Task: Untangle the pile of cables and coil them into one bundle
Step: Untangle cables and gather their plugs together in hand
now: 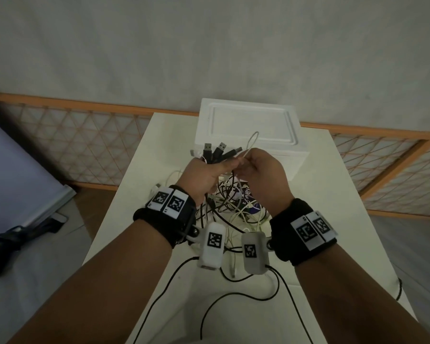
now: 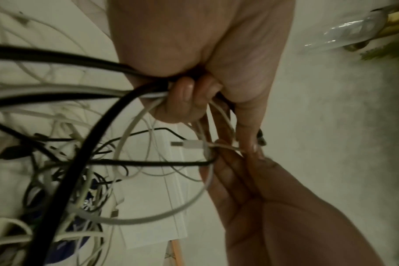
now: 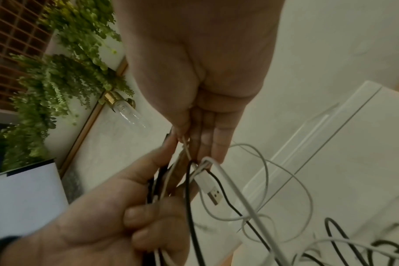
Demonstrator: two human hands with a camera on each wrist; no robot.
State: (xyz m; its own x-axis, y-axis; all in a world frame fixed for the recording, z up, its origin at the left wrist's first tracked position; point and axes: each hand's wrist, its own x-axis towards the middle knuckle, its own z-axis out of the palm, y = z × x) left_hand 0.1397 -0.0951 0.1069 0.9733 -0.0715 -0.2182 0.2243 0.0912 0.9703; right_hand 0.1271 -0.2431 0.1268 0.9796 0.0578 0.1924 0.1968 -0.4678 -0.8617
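A tangle of black and white cables [image 1: 230, 202] lies on the white table [image 1: 139, 175] below both raised hands. My left hand [image 1: 204, 172] grips a bunch of cable ends, with three black USB plugs [image 1: 217, 151] sticking up out of the fist. My right hand [image 1: 261, 170] pinches a thin white cable [image 1: 251, 144] that loops upward beside the left thumb. In the left wrist view the curled fingers [image 2: 185, 95] clamp black and white cords. In the right wrist view a white USB plug [image 3: 211, 189] hangs just under my right fingertips [image 3: 213, 144].
A white foam box [image 1: 251, 125] stands at the table's far end just behind the hands. Loose black cables [image 1: 233, 294] trail over the near part of the table. A lattice railing [image 1: 85, 145] runs behind. A dark bag [image 1: 13, 239] lies on the floor at left.
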